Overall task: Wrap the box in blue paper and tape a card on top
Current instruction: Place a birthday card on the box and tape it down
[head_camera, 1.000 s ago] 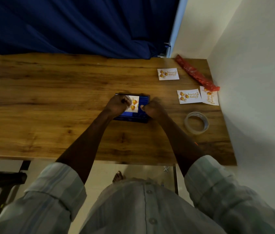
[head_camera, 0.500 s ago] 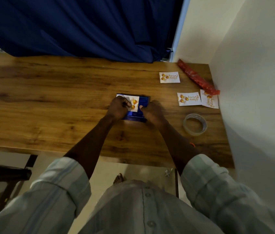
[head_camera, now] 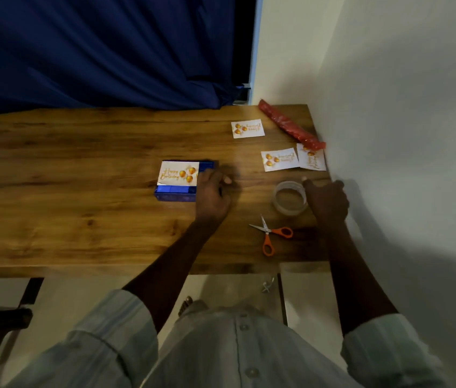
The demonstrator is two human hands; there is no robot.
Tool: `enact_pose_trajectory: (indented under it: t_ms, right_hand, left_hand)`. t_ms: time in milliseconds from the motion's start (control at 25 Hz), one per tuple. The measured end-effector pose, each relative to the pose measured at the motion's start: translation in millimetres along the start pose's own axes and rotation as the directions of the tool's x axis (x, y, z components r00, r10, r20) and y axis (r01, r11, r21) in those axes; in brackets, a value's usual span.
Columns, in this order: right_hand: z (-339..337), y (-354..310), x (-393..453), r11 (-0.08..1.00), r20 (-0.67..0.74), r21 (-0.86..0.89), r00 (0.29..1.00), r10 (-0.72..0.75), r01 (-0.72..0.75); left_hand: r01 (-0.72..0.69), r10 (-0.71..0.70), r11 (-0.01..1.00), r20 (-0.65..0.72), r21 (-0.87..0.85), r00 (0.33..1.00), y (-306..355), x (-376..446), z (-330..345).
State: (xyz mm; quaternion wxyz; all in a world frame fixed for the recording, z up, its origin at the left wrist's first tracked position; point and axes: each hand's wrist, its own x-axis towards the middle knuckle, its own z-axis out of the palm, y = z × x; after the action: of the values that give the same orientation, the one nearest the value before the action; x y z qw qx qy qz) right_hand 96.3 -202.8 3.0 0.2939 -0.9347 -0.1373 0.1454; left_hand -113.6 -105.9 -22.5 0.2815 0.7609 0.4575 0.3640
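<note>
The box wrapped in blue paper (head_camera: 175, 193) lies on the wooden table (head_camera: 81, 219) near its middle. A white "Happy Birthday" card (head_camera: 178, 173) with orange balloons sits on top of the box. My left hand (head_camera: 213, 194) covers the box's right end with curled fingers and holds it there. To the right, my right hand (head_camera: 326, 201) grips the right side of the clear tape roll (head_camera: 287, 198), with the thumb on its far rim. The roll lies flat on the table.
Orange-handled scissors (head_camera: 273, 233) lie open near the front edge, below the tape. Three more cards (head_camera: 248, 128), (head_camera: 279, 159), (head_camera: 312, 161) and a red roll (head_camera: 291, 127) lie at the back right by the wall (head_camera: 403, 135). A blue curtain (head_camera: 95, 51) hangs behind.
Both hands were pressing the card on the box. My right hand has moved right to the tape roll, and my left hand has shifted to the box's right end, uncovering the card.
</note>
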Motion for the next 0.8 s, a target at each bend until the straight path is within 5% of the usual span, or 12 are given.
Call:
enact_pose_trajectory:
  t_ms: [80,160,240,400,600,800]
  right_hand:
    - [5.7,17.7,6.4,1.000,0.196,-0.011,0.980,0.024,-0.023]
    - [16.7,29.2,10.4,1.000,0.281,0.018,0.960,-0.011,0.006]
    - [24.6,29.3,15.3,0.999,0.286,0.021,0.958,-0.034,0.029]
    - [22.5,10.3,4.3,0.993,0.185,0.035,0.975,-0.121,0.117]
    - [25.9,-12.5,-9.7,0.927,-0.070,0.201,0.949,-0.308,0.316]
    - [31.9,-21.5,-15.7,0.809,-0.209,0.236,0.841,-0.499,0.538]
  left_hand:
    - [0.195,-0.186,0.966,0.063,-0.172,0.980,8.7,-8.6,20.5]
    - [0.468,-0.421,0.818,0.206,-0.334,0.883,19.5,-9.0,32.4]
    - [0.646,-0.545,0.671,0.348,-0.365,0.763,28.8,-2.7,37.5]
    - [0.777,-0.658,0.546,0.415,-0.312,0.629,32.4,8.3,36.3]
    - [0.851,-0.616,0.180,0.618,-0.494,0.489,42.0,24.8,17.9]
    - [0.864,-0.460,0.092,0.749,-0.494,0.477,46.3,37.9,0.1]
